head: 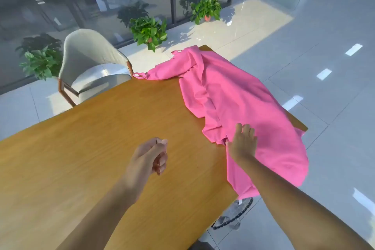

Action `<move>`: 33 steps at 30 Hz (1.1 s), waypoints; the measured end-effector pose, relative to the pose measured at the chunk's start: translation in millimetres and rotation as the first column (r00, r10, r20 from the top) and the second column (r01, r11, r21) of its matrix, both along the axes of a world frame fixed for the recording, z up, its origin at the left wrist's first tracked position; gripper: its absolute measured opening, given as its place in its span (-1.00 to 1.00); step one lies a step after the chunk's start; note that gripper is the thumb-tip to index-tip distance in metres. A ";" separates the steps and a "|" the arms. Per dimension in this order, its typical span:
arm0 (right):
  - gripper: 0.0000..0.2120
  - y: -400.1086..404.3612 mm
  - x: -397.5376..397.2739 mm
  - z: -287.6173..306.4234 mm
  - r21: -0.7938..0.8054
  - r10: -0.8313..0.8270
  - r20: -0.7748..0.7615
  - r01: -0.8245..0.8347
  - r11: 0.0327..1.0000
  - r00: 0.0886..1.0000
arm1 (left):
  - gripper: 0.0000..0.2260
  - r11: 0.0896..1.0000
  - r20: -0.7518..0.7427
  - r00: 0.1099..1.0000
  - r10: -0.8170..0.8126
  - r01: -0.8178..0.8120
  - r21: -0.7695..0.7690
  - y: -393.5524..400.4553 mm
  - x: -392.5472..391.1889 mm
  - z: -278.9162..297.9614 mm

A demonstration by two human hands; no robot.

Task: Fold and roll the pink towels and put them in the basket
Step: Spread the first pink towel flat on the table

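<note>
- Pink towels (239, 95) lie in a crumpled heap on the right side of the wooden table (101, 138), running from the far corner to the near right edge; part of the cloth hangs over the right edge toward the floor.
- How many towels make up the heap — cannot tell, folds overlap.
- Right hand (242, 143) rests flat on the near-left edge of the heap, fingers straight and spread on the cloth; the thumb sits at the cloth's border, no clear pinch visible.
- Left hand (151, 156) hovers over bare tabletop, well apart from the cloth, fingers curled into a loose fist, holding nothing.
- Handling judgement: thin, soft, light fabric — limp, drapes and wrinkles easily, no stiffness to hold a shape; likely slides readily on the smooth wood.
- Overhanging part could drag the rest off the table if tugged carelessly.
- Best hold: pinch a corner or hem edge, one in each hand, then lift and spread flat before folding; the near border under the right hand looks the easiest start.
- Basket: a dark woven-looking object (233, 217) shows on the floor below the table's near right edge, partly hidden — possibly the basket, not certain.
- Task looks barely begun, nothing folded or rolled.
- Grey chair (89, 63) at the far left side, potted plants (149, 31) along the glass wall.
</note>
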State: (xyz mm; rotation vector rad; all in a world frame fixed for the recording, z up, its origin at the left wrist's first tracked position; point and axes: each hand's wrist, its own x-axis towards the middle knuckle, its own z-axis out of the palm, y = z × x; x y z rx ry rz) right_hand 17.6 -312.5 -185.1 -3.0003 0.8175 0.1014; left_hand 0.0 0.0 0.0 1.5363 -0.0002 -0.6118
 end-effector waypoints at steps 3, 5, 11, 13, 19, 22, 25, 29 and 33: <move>-0.37 -6.5 3.6 -5.7 -0.031 -0.022 -0.056 0.020 0.999 0.998 | -0.64 0.999 0.014 1.000 -0.009 0.009 0.033 -7.6 9.1 -1.7; -0.38 -10.0 4.9 -10.2 -0.048 -0.013 -0.068 0.009 0.999 0.998 | -0.64 0.999 0.024 0.999 -0.027 0.026 0.047 -12.3 12.1 0.0; -0.40 -22.2 15.6 -15.2 -0.053 -0.007 -0.115 0.001 0.999 0.993 | -0.65 0.997 0.028 0.999 -0.043 0.041 0.066 -23.5 24.3 2.6; -0.33 -24.3 17.6 -16.2 -0.042 -0.021 -0.159 0.015 0.999 0.987 | -0.65 0.997 0.026 0.999 -0.047 0.045 0.067 -26.5 26.1 2.4; -0.54 -30.5 14.4 -23.6 -0.080 -0.035 -0.198 0.019 0.997 0.980 | -0.69 0.992 0.020 0.997 -0.075 0.073 0.101 -32.5 27.7 -0.2; -0.64 -33.8 9.9 -25.9 -0.119 -0.015 -0.202 -0.010 0.993 0.979 | -0.68 0.991 0.020 0.996 -0.085 0.082 0.108 -36.9 27.7 1.8; -0.73 -40.8 7.8 -28.3 -0.121 0.015 -0.223 -0.043 0.992 0.975 | -0.68 0.988 0.030 0.995 -0.098 0.094 0.125 -41.2 27.4 2.1; -0.80 -49.0 6.3 -25.7 -0.061 0.018 -0.190 -0.030 0.998 0.982 | -0.69 0.985 0.015 0.995 -0.103 0.100 0.142 -44.2 27.0 0.5; -0.86 -51.5 -0.4 -10.4 0.126 -0.035 -0.009 0.036 0.991 0.999 | -0.69 0.980 0.013 0.992 -0.125 0.121 0.159 -44.0 27.0 -1.7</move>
